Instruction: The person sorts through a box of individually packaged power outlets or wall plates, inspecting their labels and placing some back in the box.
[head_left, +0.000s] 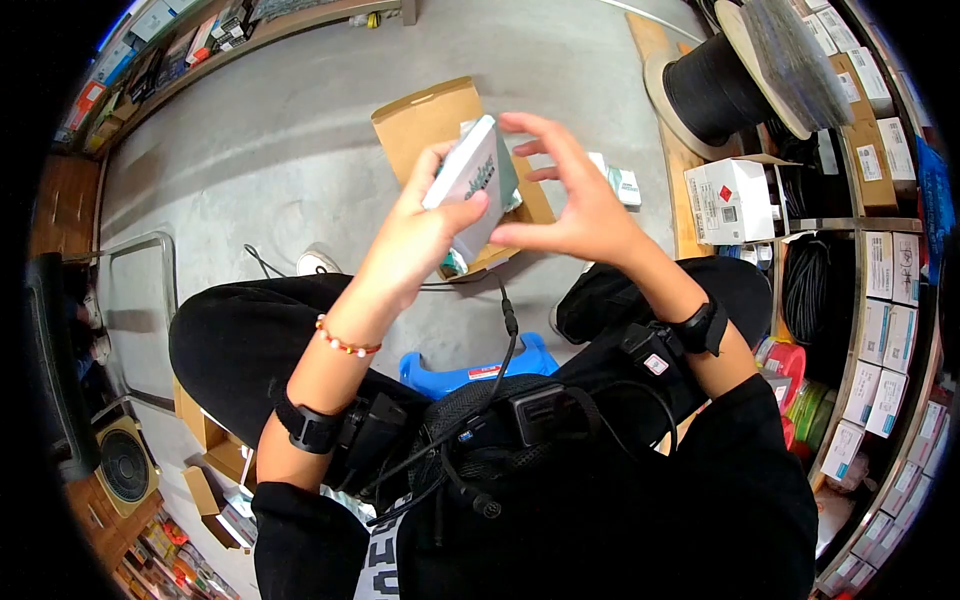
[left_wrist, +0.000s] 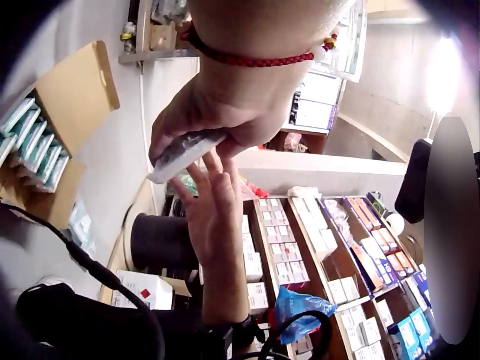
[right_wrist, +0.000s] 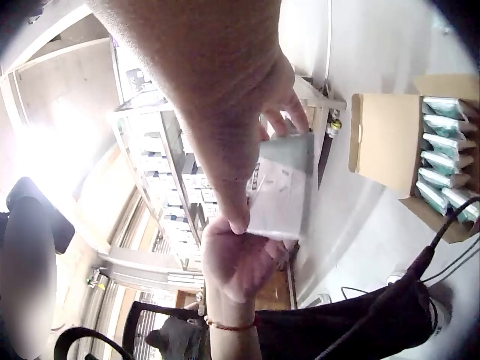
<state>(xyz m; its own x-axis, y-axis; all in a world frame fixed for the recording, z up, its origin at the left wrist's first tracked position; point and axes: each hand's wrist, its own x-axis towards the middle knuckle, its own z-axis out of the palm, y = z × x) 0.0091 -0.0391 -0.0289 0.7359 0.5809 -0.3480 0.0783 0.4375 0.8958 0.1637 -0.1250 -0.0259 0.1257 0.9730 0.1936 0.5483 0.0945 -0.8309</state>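
The left hand [head_left: 425,225] grips a small box [head_left: 468,180], held up over the lap; the right hand [head_left: 580,205] hovers just beside it, fingers spread and holding nothing. The box looks light, stiff and wrap-slick, best pinched by its edges. Beyond, a carton [head_left: 430,120] sits open on the floor.
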